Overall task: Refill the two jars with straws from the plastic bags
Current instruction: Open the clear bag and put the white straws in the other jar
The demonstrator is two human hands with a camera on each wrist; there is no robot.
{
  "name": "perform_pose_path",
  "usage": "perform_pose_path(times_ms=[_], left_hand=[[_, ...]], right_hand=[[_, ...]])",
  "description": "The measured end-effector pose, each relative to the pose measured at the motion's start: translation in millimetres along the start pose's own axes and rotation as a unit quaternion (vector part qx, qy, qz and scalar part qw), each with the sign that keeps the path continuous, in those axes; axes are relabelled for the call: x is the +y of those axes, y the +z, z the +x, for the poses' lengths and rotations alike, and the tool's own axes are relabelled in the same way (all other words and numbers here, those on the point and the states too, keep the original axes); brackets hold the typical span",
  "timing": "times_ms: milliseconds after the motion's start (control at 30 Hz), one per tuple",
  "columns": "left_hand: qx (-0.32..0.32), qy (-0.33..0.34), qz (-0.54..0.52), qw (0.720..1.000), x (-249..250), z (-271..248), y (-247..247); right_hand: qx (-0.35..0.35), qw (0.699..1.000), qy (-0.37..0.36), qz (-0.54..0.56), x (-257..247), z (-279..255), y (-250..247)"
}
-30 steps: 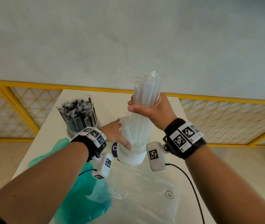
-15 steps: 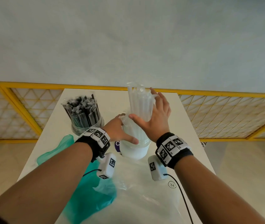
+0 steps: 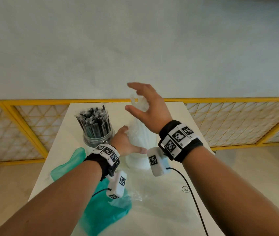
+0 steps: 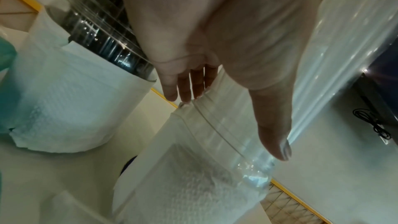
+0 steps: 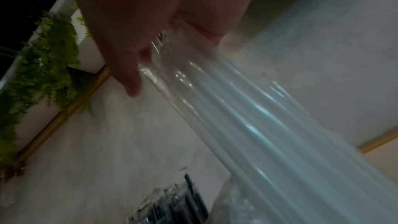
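White tabletop [image 3: 169, 201]: my right hand [image 3: 149, 106] hovers spread-fingered over the clear straws [image 3: 139, 106] standing in the jar [image 3: 137, 160]; my left hand [image 3: 124, 143] rests straight-fingered against it. Unsupported, they could splay and tip out.

A pale plaster wall [image 3: 135, 40] rose behind the white table [image 3: 169, 210]. A yellow-framed lattice railing [image 3: 237, 120] ran along its base. Green ferns [image 5: 43, 54] hung nearby.
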State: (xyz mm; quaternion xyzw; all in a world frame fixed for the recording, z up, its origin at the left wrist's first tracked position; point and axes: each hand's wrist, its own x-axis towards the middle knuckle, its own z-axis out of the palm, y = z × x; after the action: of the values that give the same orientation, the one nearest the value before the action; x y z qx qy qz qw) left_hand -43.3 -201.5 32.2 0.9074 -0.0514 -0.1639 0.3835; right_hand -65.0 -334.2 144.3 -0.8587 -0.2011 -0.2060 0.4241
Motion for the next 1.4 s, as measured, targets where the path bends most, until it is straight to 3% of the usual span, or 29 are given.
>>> perform_pose_path(times_ms=[67, 200, 333, 633, 1000, 1133, 1233, 1300, 1400], left_hand=[[0.005, 0.007, -0.006, 1.0, -0.5, -2.9, -1.6], [0.007, 0.01, -0.018, 1.0, -2.9, -4.6, -2.7], [0.003, 0.002, -0.015, 1.0, 1.2, -5.5, -4.9], [-0.013, 0.005, 0.025, 1.0, 1.7, -4.7, -3.2], [0.001, -0.001, -0.007, 1.0, 0.5, -1.8, -8.9], [-0.009, 0.019, 0.01, 1.0, -0.5, -1.9, -10.8], [-0.017, 0.033, 0.042, 0.998, 2.3, -3.0, -10.8], [-0.012, 0.039, 0.067, 0.997, 2.2, -4.9, -10.5], [-0.017, 0.021, 0.082, 0.996, 1.6, -7.4, -10.1]], right_hand=[[-0.01, 1.0, -0.003, -0.025, 2.3, 3.8, 1.0], [0.06, 0.998, -0.023, -0.025, 17.2, -13.2, -5.0], [0.086, 0.995, -0.02, -0.055, 28.6, -27.3, -12.9], [0.114, 0.98, 0.066, 0.146, 14.5, -12.7, 2.1], [0.138, 0.97, 0.087, 0.182, 23.0, -12.2, 20.1], [0.08, 0.983, 0.115, 0.114, 43.0, -24.2, 27.6], [0.066, 0.994, 0.033, -0.082, 53.8, -28.7, 29.0], [0.049, 0.974, -0.012, -0.22, 58.8, -29.6, 27.7], [-0.037, 0.981, 0.012, -0.19, 61.1, -27.9, 27.1]])
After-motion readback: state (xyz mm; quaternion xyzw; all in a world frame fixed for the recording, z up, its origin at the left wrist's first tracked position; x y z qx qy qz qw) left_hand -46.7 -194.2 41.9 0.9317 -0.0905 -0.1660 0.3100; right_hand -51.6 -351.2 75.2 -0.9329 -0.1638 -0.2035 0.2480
